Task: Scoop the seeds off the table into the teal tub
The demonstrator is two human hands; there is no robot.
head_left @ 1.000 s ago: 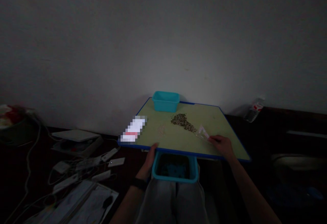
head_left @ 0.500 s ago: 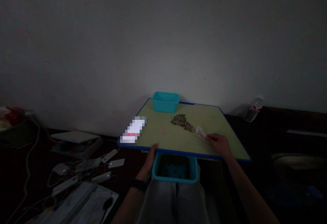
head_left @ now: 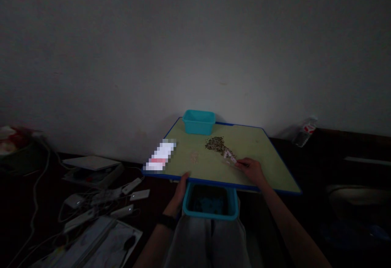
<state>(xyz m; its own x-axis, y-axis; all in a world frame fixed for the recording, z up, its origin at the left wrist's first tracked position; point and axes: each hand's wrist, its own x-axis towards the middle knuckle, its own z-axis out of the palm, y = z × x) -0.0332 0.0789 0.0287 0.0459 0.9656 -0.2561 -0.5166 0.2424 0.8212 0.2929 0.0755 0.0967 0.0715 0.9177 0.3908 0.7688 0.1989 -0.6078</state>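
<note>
My right hand [head_left: 252,169] is closed in a pinch on a small clear plastic piece [head_left: 229,156]; its exact kind is unclear. That piece touches the near right end of a pile of small dark and pale grains [head_left: 214,143] on the table [head_left: 256,146]. Thumb over the table's blue front edge, my left hand [head_left: 180,192] grips there, with its other fingers hidden. Just right of it, a turquoise bin [head_left: 210,216] sits at my lap below the edge, dark bits inside. A small pale scatter [head_left: 194,156] lies left of the pile.
A second turquoise bin [head_left: 199,128] stands at the table's back left. A pixelated bright screen [head_left: 160,156] lies at the left edge. Power strips and cables [head_left: 104,196] clutter the floor to the left. A plastic bottle [head_left: 305,131] leans by the wall on the right.
My right hand has moved left with the plastic piece, which now covers part of the pile's near right tail. My left hand stays at the table edge.
</note>
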